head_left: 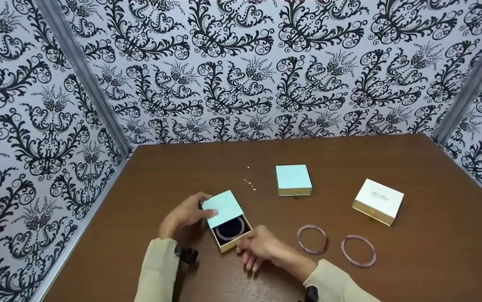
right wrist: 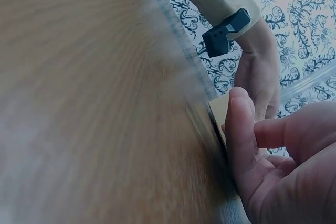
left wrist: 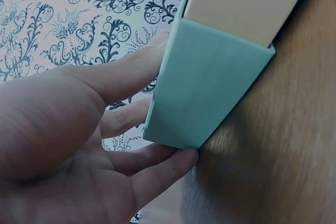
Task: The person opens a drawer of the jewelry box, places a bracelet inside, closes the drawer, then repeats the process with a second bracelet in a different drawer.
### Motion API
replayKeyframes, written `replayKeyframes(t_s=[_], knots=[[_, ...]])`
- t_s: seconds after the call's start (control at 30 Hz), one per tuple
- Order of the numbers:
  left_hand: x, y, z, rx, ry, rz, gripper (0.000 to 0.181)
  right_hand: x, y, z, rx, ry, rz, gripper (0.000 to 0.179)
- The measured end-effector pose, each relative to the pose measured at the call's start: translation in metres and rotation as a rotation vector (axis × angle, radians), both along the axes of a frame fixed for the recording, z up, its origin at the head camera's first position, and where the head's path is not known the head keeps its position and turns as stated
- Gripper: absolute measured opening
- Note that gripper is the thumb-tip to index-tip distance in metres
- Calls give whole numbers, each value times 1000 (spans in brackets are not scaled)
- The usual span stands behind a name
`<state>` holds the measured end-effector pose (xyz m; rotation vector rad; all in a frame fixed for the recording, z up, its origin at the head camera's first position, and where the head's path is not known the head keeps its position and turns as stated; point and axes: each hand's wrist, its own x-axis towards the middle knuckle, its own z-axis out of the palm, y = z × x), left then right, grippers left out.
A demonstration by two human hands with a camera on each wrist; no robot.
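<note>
A drawer-style gift box with a mint-green sleeve sits angled on the table, its cream drawer partly slid out toward the person. Inside, on a dark lining, lies a purplish bangle, its far part covered by the sleeve. My left hand grips the sleeve, thumb on top and fingers around its far left side; the left wrist view shows fingertips low on the green side wall. At the drawer's front, my right hand pinches with thumb and index finger, other fingers loosely bent below.
Two more bangles, one nearer and another farther right, lie flat right of my right hand. Behind them stand a closed mint box and a closed white box. Small white bits dot the brown table; patterned walls enclose it.
</note>
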<state>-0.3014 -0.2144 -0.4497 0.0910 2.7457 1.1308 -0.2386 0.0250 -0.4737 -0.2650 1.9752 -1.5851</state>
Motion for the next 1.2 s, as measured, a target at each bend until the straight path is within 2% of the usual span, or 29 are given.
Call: replayKeyframes(t_s=[0.4,0.63,1.2], knots=[[1,-1,-1,-3,-3,12,50,0,-4,-1,33,26,-32,23],[0,0,-4,42,-15,20,50,-2,-6,0,39,43,-32,22],[-1,1,-1,25,-30,37,49,-8,-12,1,60,54,-51,21]])
